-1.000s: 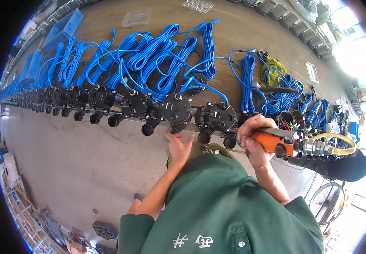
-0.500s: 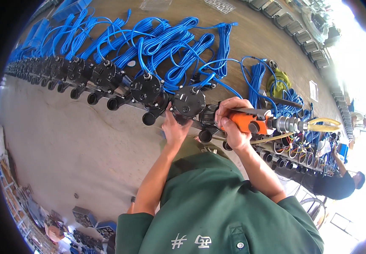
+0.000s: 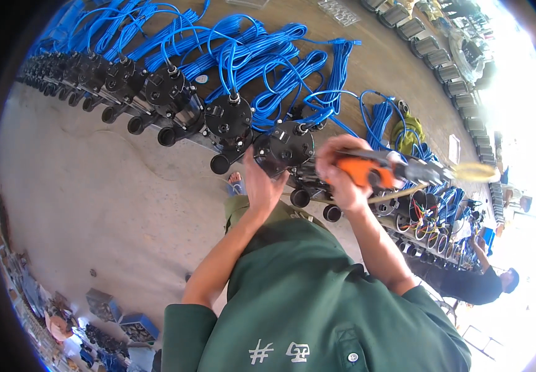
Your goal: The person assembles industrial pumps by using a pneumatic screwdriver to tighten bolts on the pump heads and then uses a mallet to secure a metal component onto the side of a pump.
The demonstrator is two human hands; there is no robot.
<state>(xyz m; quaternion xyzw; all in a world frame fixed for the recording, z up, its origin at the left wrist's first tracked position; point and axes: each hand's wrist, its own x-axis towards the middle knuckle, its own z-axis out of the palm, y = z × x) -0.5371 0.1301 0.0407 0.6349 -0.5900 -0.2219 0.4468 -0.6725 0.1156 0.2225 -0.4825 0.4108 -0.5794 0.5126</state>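
My left hand (image 3: 263, 189) is closed round the lower side of a black round-topped pump-like unit (image 3: 285, 144) with a blue cable leaving its top. My right hand (image 3: 339, 183), smeared by motion, grips an orange-and-black air tool (image 3: 364, 172) just to the right of that unit. Silver fittings and a yellow hose (image 3: 474, 172) trail from the tool's right end. The tool's tip is hidden by my hand. Another black unit (image 3: 228, 121) of the same kind stands to the left, its round black outlet (image 3: 220, 163) facing me.
A row of similar black units (image 3: 122, 77) runs along the bench edge to the far left. Bundles of blue cable (image 3: 252, 53) lie behind it. Metal cylinders (image 3: 426, 46) line the far edge. At the right, a person in dark clothes (image 3: 472, 282) works by open housings with coloured wires.
The view has shifted and tilted slightly. My right hand and the air tool have moved quickly and now look blurred. My left hand keeps its hold on the same unit.
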